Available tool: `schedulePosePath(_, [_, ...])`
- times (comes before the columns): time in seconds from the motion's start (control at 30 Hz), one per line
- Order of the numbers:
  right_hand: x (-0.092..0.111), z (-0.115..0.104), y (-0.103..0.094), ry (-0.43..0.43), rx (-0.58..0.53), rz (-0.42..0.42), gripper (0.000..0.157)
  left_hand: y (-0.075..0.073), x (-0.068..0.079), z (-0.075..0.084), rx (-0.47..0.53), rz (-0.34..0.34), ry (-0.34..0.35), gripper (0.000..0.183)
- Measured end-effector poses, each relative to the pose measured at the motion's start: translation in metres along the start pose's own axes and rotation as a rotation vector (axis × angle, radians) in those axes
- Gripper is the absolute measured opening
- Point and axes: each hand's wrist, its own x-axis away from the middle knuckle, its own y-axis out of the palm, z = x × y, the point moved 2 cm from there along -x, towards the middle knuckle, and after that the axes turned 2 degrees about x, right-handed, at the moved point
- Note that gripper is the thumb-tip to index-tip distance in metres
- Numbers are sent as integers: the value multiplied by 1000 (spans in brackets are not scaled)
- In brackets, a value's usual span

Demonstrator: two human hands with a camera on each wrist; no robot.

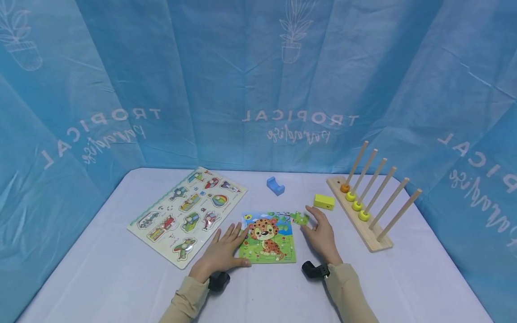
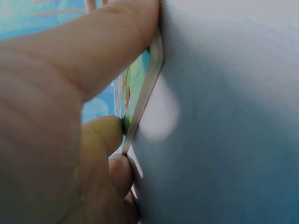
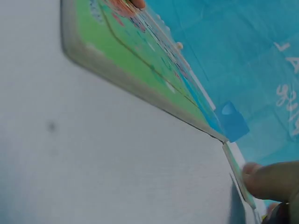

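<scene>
A jigsaw puzzle [image 1: 268,251] with a leopard cub on green grass lies flat on the table. My left hand [image 1: 222,253] rests at its left side, fingers stretched out along the edge and thumb at the lower left corner. In the left wrist view, the thumb and fingertips touch the rim of the puzzle board [image 2: 142,95]. At the upper right corner, my right hand [image 1: 322,233] pinches a green puzzle piece [image 1: 300,218] between thumb and index finger. The right wrist view has the thumb on that piece [image 3: 237,175], beside the board's corner.
A board of vehicle pictures [image 1: 194,215] lies slanted at left. Behind the puzzle are a blue curved block [image 1: 276,186] and a yellow block [image 1: 324,202]. At right stands a wooden peg rack [image 1: 373,235] with upright pegs and several orange and yellow beads.
</scene>
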Motion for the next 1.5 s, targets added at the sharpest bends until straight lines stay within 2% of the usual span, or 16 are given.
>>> schedulePosePath(0.13, [-2, 2, 2, 41, 69, 1, 68, 0, 0, 0, -1, 5, 6, 91])
schedulePosePath(0.4, [-1, 1, 3, 25, 73, 9, 53, 0, 0, 0, 12, 4, 10, 91])
schedulePosePath(0.63, [-3, -2, 4, 45, 89, 26, 57, 0, 0, 0, 0, 3, -1, 92])
schedulePosePath(0.83, [-3, -1, 4, 88, 60, 30, 65, 0, 0, -1, -7, -5, -6, 91])
schedulePosePath(0.9, [-3, 0, 3, 97, 40, 37, 60, 0, 0, 0, -10, -11, -8, 91])
schedulePosePath(1.13, [1, -3, -3, 119, -28, 127, 22, 0, 0, -1, -13, -14, -13, 92])
schedulePosePath(1.3, [2, -3, -4, 119, -59, 129, 18, 0, 0, -1, -11, -12, -14, 91])
schedulePosePath(1.4, [1, -3, -5, 148, -87, 117, 19, -1, 0, 0, -7, -11, -10, 91])
schedulePosePath(1.5, [1, -3, -7, 196, -159, 99, 20, -1, 0, 0, -6, -11, -7, 92])
